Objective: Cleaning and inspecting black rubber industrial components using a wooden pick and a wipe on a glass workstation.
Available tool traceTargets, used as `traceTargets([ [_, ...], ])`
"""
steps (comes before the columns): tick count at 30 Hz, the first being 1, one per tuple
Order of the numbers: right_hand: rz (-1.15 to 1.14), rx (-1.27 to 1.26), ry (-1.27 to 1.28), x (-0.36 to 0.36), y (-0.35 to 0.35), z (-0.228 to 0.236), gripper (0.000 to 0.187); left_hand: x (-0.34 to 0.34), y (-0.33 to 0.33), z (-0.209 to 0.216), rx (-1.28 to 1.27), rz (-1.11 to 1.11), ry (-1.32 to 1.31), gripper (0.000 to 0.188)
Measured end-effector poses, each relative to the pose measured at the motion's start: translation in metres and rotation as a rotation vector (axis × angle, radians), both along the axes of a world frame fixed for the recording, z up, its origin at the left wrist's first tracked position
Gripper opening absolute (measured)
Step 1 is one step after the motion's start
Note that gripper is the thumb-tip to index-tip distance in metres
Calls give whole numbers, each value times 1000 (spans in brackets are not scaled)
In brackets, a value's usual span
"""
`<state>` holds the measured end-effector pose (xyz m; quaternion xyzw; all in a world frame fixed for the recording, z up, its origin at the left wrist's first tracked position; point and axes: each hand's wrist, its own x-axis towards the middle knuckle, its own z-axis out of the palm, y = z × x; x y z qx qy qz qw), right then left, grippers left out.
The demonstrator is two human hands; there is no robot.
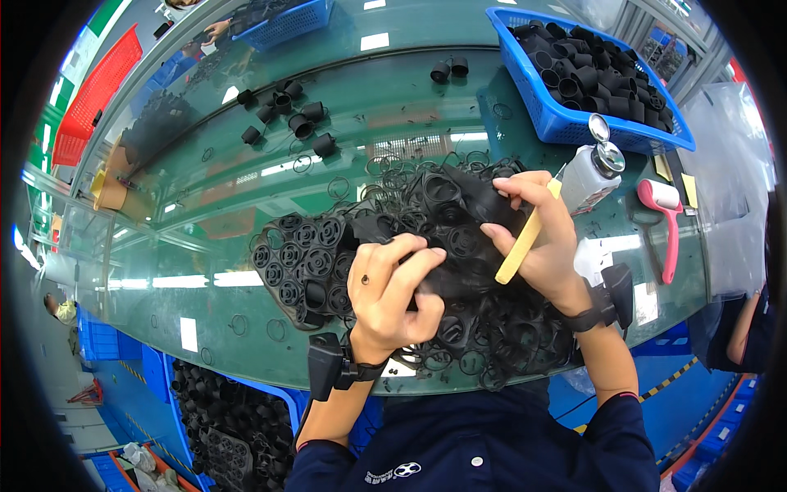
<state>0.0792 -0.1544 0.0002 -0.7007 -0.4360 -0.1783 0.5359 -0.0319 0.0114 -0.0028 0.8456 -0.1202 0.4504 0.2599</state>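
- Apparently, the left hand (389, 299) curls over black parts (471, 275) on the table (385, 107); its grip is hidden.
- The right hand (555, 250) clasps the yellow tool (527, 238); best keep its tip away from the left hand.

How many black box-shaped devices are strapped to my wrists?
2: the left device is on your left wrist, behind the left hand; the right device is on your right wrist, behind the right hand holding the yellow stick-like tool. Both wrists are visible.
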Motion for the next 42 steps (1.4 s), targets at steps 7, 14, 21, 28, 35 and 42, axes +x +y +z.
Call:
traceTargets([
  [7, 100, 7, 55, -4, 1, 1, 53, 16, 11, 4, -280, -388, 322, 49],
  [14, 196, -99, 26, -16, 4, 1, 49, 16, -1, -2, -271, -207, 391, 44],
  [21, 206, 91, 498, -17, 11, -5, 48, 13, 2, 1, -169, -102, 242, 30],
  [28, 95, -138, 288, -16, 6, -2, 21, 8, -15, -3, 100, 99, 101, 21],
  [35, 145, -110, 296, -16, 7, 1, 11, 10, -9, -6, -213, -93, 348, 31],
  [42, 74, 176, 538, -11, 1, -2, 52, 12, -3, 5, -40, 14, 333, 31],
])
